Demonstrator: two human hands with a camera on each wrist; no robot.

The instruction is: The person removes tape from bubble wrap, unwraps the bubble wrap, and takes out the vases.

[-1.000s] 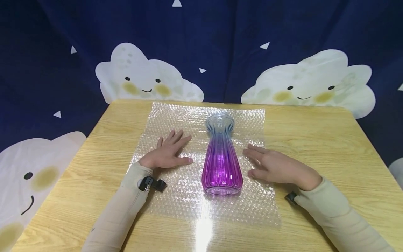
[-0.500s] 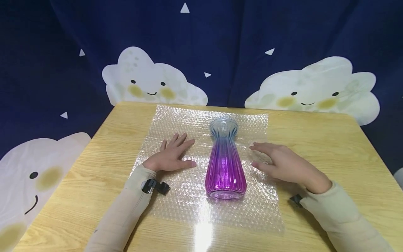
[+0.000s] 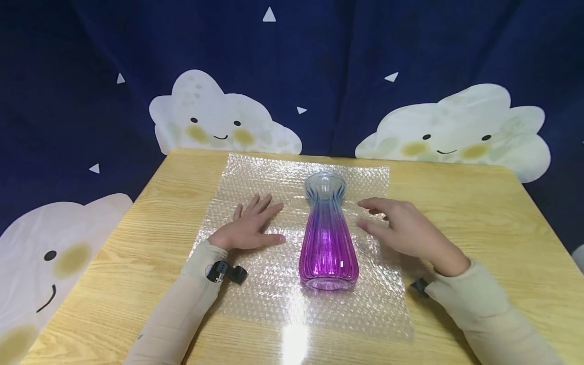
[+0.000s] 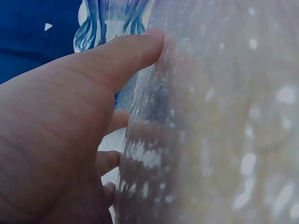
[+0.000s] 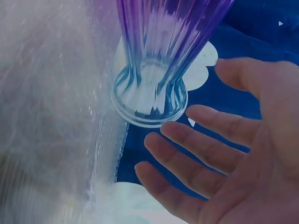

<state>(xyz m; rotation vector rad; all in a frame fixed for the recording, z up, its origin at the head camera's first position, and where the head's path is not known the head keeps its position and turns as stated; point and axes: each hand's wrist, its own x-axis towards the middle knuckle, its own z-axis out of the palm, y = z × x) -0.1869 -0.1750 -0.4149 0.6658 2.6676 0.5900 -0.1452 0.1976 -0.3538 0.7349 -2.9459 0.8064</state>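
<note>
A ribbed glass vase (image 3: 327, 238), blue at its flared mouth and magenta toward the base, lies on its side on a sheet of bubble wrap (image 3: 264, 284), mouth toward the back. Left of it, my left hand (image 3: 248, 228) rests on the wrap with fingers spread, apart from the vase. My right hand (image 3: 406, 228) hovers at the vase's right, fingers loosely bent and holding nothing. In the right wrist view its fingers (image 5: 187, 158) and thumb stand apart, with the vase's mouth (image 5: 149, 102) beyond them. The left wrist view shows the left thumb (image 4: 135, 51) on the wrap.
The wooden table (image 3: 479, 228) carries the wrap and extends to both sides. Behind it hangs a dark blue curtain (image 3: 319, 61) printed with white clouds. Both wrists wear small black devices, such as the left camera (image 3: 225, 271).
My right hand lifts a little from the wrap, its fingers bending. The left hand stays put beside the vase. The whole head view has shifted slightly, with vase and wrap lying as before.
</note>
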